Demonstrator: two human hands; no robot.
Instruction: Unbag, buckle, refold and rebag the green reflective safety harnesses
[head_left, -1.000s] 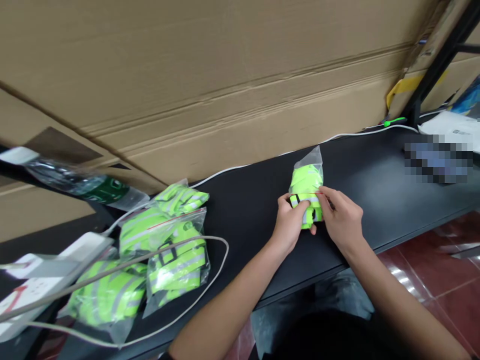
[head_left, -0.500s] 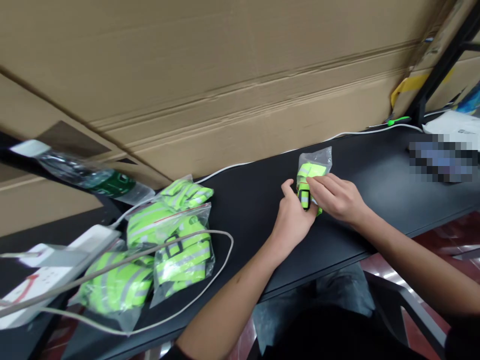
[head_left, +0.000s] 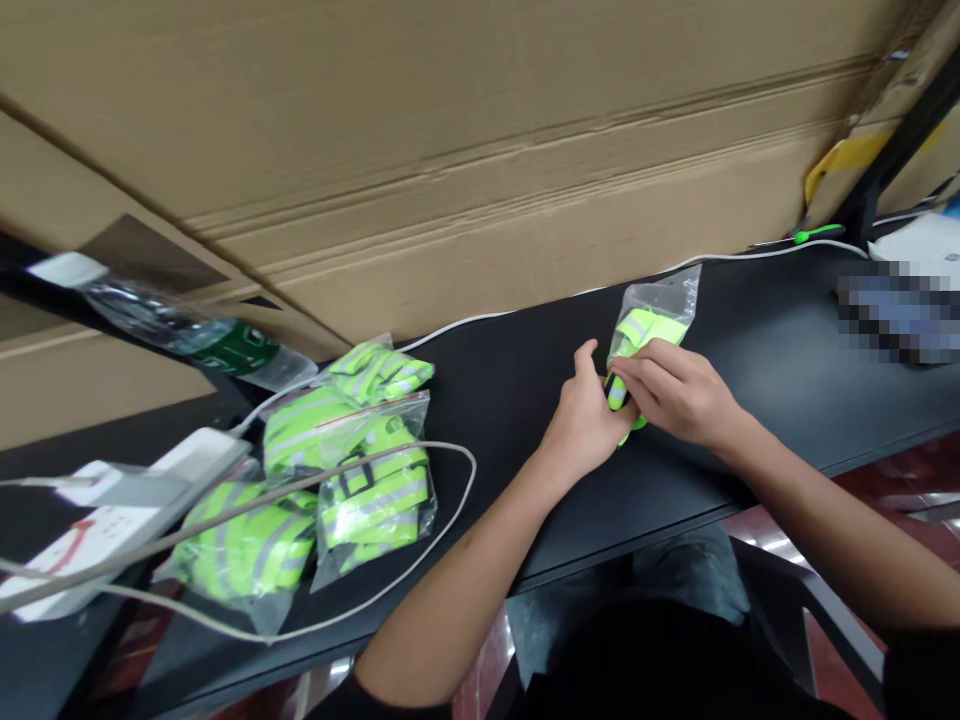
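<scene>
A folded neon-green reflective strap sits partly inside a clear plastic bag (head_left: 654,312) on the black table (head_left: 750,370). My left hand (head_left: 583,418) grips the strap's near end from the left, thumb raised. Fingers of my right hand (head_left: 675,392) are pinched over the same end from the right, pressing it toward the bag's mouth. Only the strap's upper part shows through the bag; the rest is under my fingers.
Several bagged green straps (head_left: 352,470) lie in a pile at the left, with a white cable (head_left: 450,500) looped over them. A power strip (head_left: 97,520) and a water bottle (head_left: 202,340) sit further left. A cardboard wall (head_left: 450,150) stands behind the table; a green-handled tool (head_left: 814,235) is at the far right.
The bag has turned and shifted slightly right and away. My right hand has moved over the strap's end, and my left thumb has lifted.
</scene>
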